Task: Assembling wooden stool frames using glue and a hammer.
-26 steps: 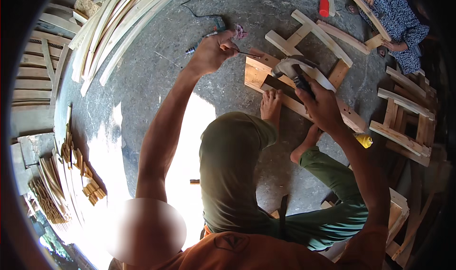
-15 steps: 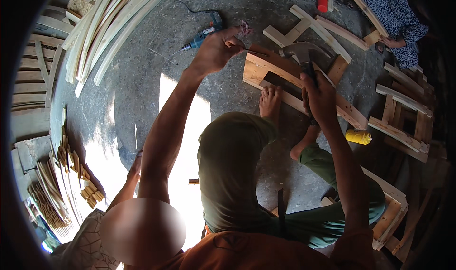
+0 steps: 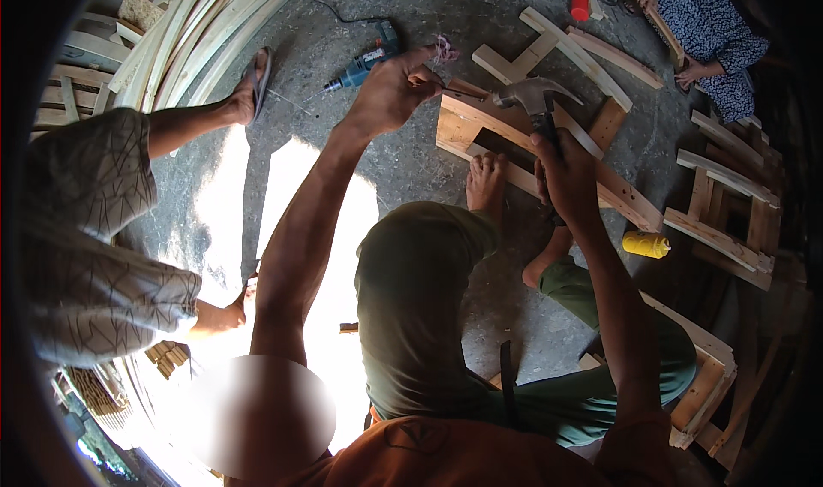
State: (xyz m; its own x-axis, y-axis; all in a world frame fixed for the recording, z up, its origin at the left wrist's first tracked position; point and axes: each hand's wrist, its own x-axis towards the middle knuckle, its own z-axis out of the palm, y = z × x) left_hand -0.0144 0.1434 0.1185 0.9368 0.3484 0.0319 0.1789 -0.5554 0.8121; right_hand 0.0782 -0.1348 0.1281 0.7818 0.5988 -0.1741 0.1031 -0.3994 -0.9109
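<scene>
My left hand [image 3: 394, 88] is closed around a thin, dark metal rod [image 3: 463, 93], whose far end meets the top edge of a wooden frame [image 3: 630, 200]. Its tip is too small to make out clearly. A frayed pinkish tuft [image 3: 445, 50] shows beside my fingers; whether it is attached to the rod I cannot tell. My right hand [image 3: 567, 165] grips a claw hammer [image 3: 533, 97] by its dark handle. The hammer head hangs just right of the rod, over the frame. One bare foot [image 3: 487, 178] rests against the frame's near side.
A blue-green power drill [image 3: 367, 63] lies beyond my left hand. To the right are a yellow bottle [image 3: 646, 245] and stacked wooden frames [image 3: 720, 230]. Long wood strips [image 3: 206, 24] lie far left. A person in patterned shorts [image 3: 103, 230] walks at left; another [image 3: 707, 24] holds wood at far right.
The hammer has moved left, closer to the rod. At left, the person in shorts has stepped forward into view. The far-right person's wood piece has shifted. My left hand has barely moved.
</scene>
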